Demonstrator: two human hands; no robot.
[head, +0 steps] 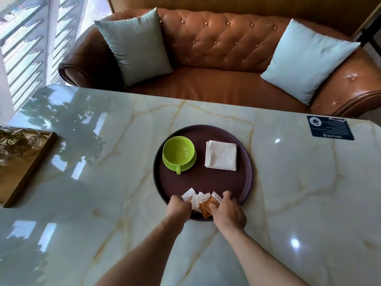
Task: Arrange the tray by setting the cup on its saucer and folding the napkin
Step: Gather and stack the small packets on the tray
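The lime-green plastic cup [178, 151] already sits on its matching green saucer [186, 164] at the far left of the round dark-brown tray [246, 182], its handle pointing toward the near edge. To its right, well apart from it, the white cloth napkin [221, 155] lies folded into a neat square with its layered edges showing along the left side. By the look of it, both named jobs are done.

What remains is at the near rim of the tray, where a fan of small paper sachets [201, 201], white and orange-brown, is spread between the two hands. The left hand [180, 206] is curled over the left end of the fan, fingers pinching the white packets. The right hand [228, 211] grips the right end, thumb pressed on an orange packet and fingers hooked over the far side. The row runs left to right, so each hand is nearest its own end; I judge they mean to square the packets up. Cup and napkin lie straight beyond the hands, the cup beyond the left, the napkin beyond the right.

The tray rests on a glossy pale marble-patterned counter [288, 193], with a tufted tan leather sofa [216, 48] behind
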